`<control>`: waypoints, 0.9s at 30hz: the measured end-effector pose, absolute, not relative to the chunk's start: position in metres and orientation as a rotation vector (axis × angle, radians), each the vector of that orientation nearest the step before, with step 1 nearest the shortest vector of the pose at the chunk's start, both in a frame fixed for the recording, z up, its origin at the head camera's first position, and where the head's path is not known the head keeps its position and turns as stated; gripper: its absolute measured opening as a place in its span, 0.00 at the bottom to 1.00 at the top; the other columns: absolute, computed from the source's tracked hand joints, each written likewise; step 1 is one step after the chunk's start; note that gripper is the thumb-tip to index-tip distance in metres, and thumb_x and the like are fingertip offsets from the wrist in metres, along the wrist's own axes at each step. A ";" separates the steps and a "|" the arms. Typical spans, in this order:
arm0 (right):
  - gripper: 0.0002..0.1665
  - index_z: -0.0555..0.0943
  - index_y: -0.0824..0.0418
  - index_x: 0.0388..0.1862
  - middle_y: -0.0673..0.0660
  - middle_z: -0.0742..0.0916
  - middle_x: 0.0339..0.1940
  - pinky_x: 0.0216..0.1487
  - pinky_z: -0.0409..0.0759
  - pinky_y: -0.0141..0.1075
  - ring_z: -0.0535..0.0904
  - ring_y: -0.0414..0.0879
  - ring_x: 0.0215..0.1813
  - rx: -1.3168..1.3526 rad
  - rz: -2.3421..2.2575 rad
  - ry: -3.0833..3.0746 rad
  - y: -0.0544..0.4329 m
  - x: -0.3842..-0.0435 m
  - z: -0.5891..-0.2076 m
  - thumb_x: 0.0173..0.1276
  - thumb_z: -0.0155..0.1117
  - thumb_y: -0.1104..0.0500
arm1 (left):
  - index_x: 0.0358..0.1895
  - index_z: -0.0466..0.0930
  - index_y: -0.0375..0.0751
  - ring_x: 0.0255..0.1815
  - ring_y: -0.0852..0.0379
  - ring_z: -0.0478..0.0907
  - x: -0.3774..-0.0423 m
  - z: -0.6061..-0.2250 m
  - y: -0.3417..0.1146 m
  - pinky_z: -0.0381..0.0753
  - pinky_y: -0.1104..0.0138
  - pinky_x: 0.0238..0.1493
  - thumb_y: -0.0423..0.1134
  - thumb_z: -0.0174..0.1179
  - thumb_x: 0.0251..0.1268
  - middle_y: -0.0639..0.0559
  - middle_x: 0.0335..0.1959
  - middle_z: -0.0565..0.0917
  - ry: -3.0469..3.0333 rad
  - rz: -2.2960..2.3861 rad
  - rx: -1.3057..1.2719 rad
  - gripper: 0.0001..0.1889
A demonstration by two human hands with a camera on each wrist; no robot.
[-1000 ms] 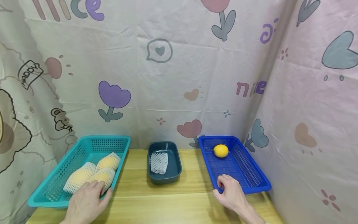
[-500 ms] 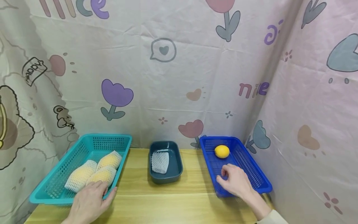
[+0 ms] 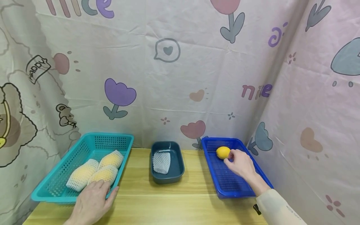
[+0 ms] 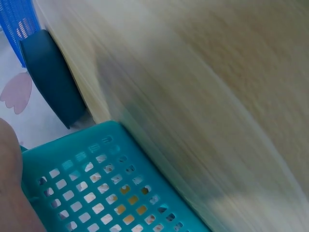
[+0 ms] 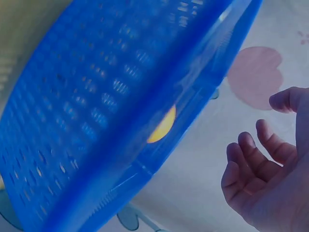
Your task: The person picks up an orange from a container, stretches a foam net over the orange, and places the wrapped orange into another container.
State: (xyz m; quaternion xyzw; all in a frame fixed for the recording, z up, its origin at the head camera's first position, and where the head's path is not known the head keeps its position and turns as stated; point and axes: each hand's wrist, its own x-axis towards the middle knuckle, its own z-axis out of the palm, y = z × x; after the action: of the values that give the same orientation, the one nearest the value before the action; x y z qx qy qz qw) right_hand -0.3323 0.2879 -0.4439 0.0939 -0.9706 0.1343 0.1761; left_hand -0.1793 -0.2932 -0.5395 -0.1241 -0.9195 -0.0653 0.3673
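In the head view, my left hand (image 3: 92, 200) rests at the near right corner of the teal basket (image 3: 53, 184), its fingers by the nearest of three yellow fruits (image 3: 108, 172) in white foam nets. Whether it touches that fruit is hard to tell. My right hand (image 3: 242, 164) hovers over the blue basket (image 3: 225, 190), just right of and in front of a yellow lemon (image 3: 222, 152). Its fingers are loosely bent, and the right wrist view shows the thumb apart from them with nothing between. Part of the lemon (image 5: 163, 126) shows there inside the basket.
Between the baskets stands a dark teal bowl (image 3: 180, 175) with a white foam net (image 3: 161, 163) in it. All three containers are on a wooden table (image 3: 163, 206). A patterned curtain (image 3: 157, 84) closes off the back and sides.
My right hand has moved forward and right, from the blue basket's near edge to beside the lemon. The left hand has hardly moved. The view has shifted slightly.
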 end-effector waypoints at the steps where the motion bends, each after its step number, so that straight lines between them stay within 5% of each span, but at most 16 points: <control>1: 0.12 0.85 0.56 0.37 0.54 0.87 0.33 0.33 0.76 0.40 0.78 0.49 0.33 0.259 0.373 -2.758 0.290 -0.337 -0.443 0.69 0.72 0.49 | 0.30 0.81 0.49 0.25 0.56 0.72 -0.178 -0.539 -0.293 0.72 0.60 0.28 0.50 0.76 0.67 0.60 0.21 0.73 -2.378 -0.163 -0.313 0.15; 15: 0.31 0.84 0.67 0.59 0.65 0.90 0.47 0.44 0.86 0.53 0.83 0.55 0.41 0.151 0.362 -2.926 0.309 -0.391 -0.457 0.70 0.74 0.45 | 0.31 0.78 0.53 0.29 0.54 0.76 -0.176 -0.541 -0.294 0.78 0.56 0.33 0.51 0.74 0.72 0.61 0.24 0.75 -2.440 -0.162 -0.293 0.16; 22: 0.41 0.80 0.70 0.70 0.72 0.88 0.62 0.65 0.86 0.66 0.86 0.66 0.57 0.205 0.256 -3.029 0.316 -0.410 -0.464 0.69 0.80 0.45 | 0.28 0.72 0.57 0.27 0.57 0.73 -0.177 -0.542 -0.294 0.74 0.59 0.31 0.51 0.74 0.72 0.65 0.23 0.70 -2.427 -0.184 -0.295 0.20; 27: 0.43 0.78 0.71 0.73 0.75 0.87 0.67 0.69 0.83 0.70 0.85 0.71 0.65 0.213 0.200 -3.085 0.320 -0.418 -0.459 0.70 0.80 0.45 | 0.27 0.70 0.57 0.25 0.60 0.68 -0.178 -0.544 -0.294 0.68 0.64 0.29 0.51 0.75 0.71 0.66 0.22 0.68 -2.393 -0.188 -0.306 0.21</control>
State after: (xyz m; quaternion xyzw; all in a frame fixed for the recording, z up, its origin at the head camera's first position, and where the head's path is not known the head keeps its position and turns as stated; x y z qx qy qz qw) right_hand -0.4180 0.3203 -0.4586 0.0686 -0.9953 0.0646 0.0214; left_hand -0.1780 -0.2940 -0.5437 -0.1183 -0.9252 -0.0725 0.3533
